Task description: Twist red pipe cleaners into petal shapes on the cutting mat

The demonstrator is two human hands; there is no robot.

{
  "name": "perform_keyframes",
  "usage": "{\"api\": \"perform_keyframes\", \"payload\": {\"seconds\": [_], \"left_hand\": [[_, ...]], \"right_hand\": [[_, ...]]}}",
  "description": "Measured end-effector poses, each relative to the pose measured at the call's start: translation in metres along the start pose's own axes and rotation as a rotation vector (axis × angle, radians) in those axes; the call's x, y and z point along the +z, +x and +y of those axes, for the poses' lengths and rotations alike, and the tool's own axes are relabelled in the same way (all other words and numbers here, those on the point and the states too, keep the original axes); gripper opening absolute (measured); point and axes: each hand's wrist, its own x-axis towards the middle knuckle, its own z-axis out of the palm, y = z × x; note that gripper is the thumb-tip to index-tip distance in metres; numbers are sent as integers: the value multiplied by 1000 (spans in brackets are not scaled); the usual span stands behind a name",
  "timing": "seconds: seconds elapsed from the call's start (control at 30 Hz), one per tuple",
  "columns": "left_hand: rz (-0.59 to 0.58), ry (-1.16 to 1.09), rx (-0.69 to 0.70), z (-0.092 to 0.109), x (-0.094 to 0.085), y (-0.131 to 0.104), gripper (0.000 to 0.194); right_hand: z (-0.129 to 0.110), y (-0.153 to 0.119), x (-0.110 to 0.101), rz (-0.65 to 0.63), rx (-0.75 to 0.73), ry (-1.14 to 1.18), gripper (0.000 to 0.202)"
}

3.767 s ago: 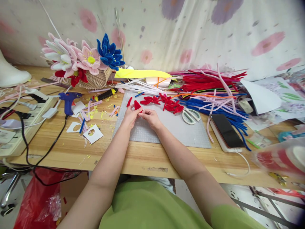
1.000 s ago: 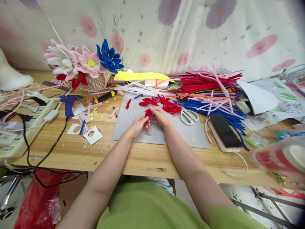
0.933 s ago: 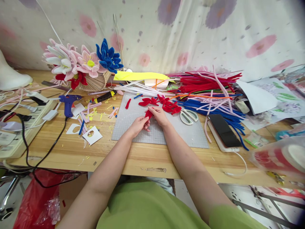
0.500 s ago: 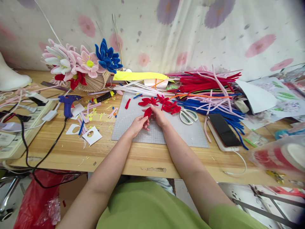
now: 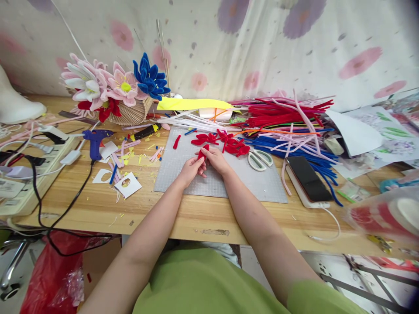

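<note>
Red piece (image 5: 203, 151) shifted rightward — fuzzy, tapered — left hand (image 5: 192, 171), right hand (image 5: 217, 160) pinching

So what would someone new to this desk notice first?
Probably the vivid blue flower at the back left, beside paler pink and white blooms. Next, the heap of red stems behind the gray mat, and the small red piece pinched between both hands over it.

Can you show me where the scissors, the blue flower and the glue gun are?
Scissors (image 5: 257, 162): head view, on a handle loop.
Blue flower (image 5: 151, 79): head view, on its middle petals.
Glue gun (image 5: 94, 148): head view, on its blue handle.
</note>
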Motion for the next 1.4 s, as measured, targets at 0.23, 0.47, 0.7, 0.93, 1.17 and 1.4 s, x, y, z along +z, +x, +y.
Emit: {"api": "perform_keyframes", "payload": {"seconds": [0.23,0.47,0.7,0.93,1.17,1.4], "left_hand": [[-165,169,53,0,-9,-4,42],[-117,303,156,0,-7,-4,28],[-133,336,191,-1,-11,-3,25],[-155,295,165,7,-11,-6,27],[-113,281,179,5,-10,-5,26],[-100,187,-41,13,-13,-7,30]], "right_hand": [[-5,-4,-5,-100,2,87,49],[-2,-2,-9,-195,73,152,40],[-4,-2,-8,-239,84,148,41],[-3,0,-3,-120,84,182,49],[0,0,2,-79,42,146,40],[-4,2,2,88,-7,185,36]]}}
